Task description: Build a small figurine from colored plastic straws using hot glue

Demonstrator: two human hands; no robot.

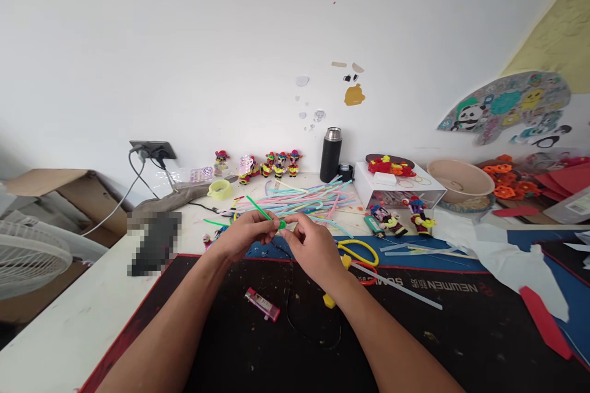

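Near the middle of the view, my left hand (pixel 251 234) and my right hand (pixel 314 249) meet over the back edge of the black mat. Between their fingertips is a thin green strip that looks like a pipe cleaner (pixel 259 207). Its straight end points up and to the left from the left hand. A small green curl or disc (pixel 282 225) shows where both thumbs and forefingers pinch. Fingers partly hide the join. Below the hands, a pink lighter (pixel 262 304) lies on the black mat (pixel 239 344).
Behind the hands lies a heap of pastel strips (pixel 299 199). Small doll figures (pixel 280 164) stand along the wall, beside a black thermos (pixel 330 156). Yellow-handled scissors (pixel 359 252) lie right of my right hand. A white box (pixel 401 184) and a bowl (pixel 461 178) stand farther right.
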